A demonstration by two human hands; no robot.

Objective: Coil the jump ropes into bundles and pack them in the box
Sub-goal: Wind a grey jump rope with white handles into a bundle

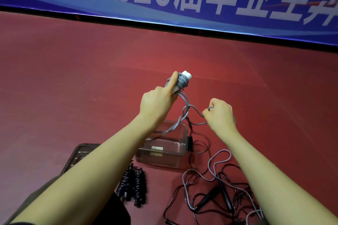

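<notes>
Midway: grey rope (182,80) half-wound, gripped in left hand (157,102); right hand (218,113) pinching slack; black bundle (134,184) done; box (164,150) unfilled.

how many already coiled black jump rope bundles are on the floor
2 black bundles, side by side on the red floor below the clear box, beside the left forearm. More may be hidden under the arm.

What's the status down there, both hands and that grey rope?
Left hand grips white handles, grey rope wound on. Right hand pinches the slack. Box open; loose ropes still tangled.
</notes>
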